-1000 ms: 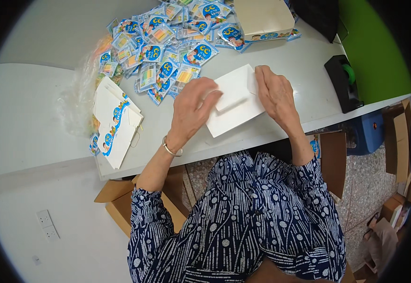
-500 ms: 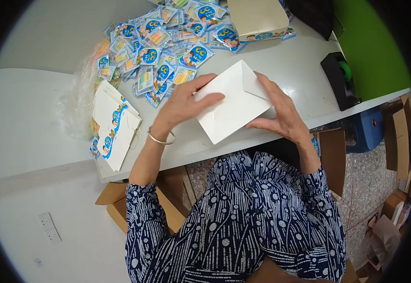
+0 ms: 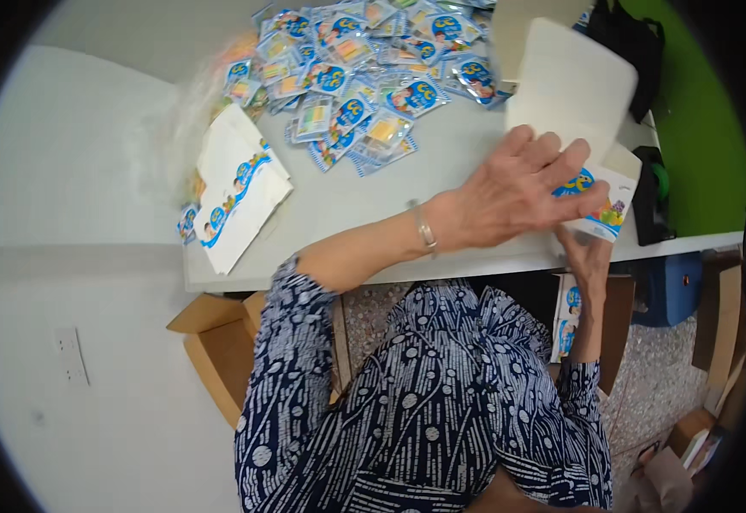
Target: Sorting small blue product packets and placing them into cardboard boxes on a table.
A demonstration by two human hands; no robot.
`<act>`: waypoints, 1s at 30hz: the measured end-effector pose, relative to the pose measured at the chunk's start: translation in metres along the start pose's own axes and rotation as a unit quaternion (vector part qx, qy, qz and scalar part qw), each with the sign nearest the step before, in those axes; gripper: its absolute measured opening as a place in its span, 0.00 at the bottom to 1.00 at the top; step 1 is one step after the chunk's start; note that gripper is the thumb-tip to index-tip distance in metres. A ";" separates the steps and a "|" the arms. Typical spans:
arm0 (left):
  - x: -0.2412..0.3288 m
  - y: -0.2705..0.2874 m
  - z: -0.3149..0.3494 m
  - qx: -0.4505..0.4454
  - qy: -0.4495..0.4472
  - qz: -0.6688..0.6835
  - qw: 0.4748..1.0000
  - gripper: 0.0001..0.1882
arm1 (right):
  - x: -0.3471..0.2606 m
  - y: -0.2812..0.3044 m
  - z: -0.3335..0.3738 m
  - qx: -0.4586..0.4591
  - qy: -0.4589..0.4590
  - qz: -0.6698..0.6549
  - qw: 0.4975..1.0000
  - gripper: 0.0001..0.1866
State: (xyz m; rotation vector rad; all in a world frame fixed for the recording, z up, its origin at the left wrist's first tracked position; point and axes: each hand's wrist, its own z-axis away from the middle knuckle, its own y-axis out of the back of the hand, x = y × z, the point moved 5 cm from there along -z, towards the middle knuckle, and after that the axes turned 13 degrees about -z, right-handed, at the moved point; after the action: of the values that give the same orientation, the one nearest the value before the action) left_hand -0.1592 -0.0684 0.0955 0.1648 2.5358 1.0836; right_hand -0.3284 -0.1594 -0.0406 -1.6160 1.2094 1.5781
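Note:
A small white carton point(image 3: 623, 190) with blue and fruit print on its side is at the right part of the table, near its front edge. Its lid flap point(image 3: 571, 81) stands up, unfolded. My left hand point(image 3: 510, 192), a silver bangle at the wrist, reaches across over the front of the carton, fingers spread on it and thumb hidden. Below, my right hand point(image 3: 589, 256) grips the carton's underside; the carton and left hand partly hide its fingers. Farther back, another cream-coloured carton point(image 3: 514, 34) is partly covered by the raised flap.
Many small blue-and-clear sachets point(image 3: 347, 77) are heaped at the back. Flat printed carton blanks point(image 3: 240, 192) are stacked at the left beside clear plastic wrap point(image 3: 180, 128). A black tape dispenser point(image 3: 654, 201) stands at the right. Brown cardboard boxes point(image 3: 223, 346) sit below the table.
The carton has moved right and turned, from its plain white base to its printed side and raised flap. My left hand has crossed rightward over it, while my right hand has shifted underneath.

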 end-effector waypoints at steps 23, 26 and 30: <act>-0.199 0.137 0.403 -0.336 0.462 -0.035 0.820 0.32 | -0.070 -0.035 -0.019 0.137 0.233 0.287 0.919 0.34; -0.201 0.144 0.363 -0.311 0.489 -0.070 0.812 0.19 | -0.084 -0.054 -0.003 0.085 0.270 0.237 0.929 0.34; -0.170 0.156 0.209 -0.251 0.362 -0.246 0.864 0.15 | -0.090 -0.087 0.002 -0.041 0.274 0.093 0.956 0.33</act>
State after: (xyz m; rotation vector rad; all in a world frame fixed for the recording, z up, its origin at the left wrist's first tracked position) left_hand 0.0721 0.1378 0.1253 -1.1633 2.4884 1.7371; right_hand -0.2428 -0.1019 0.0307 -2.1355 1.6331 1.3371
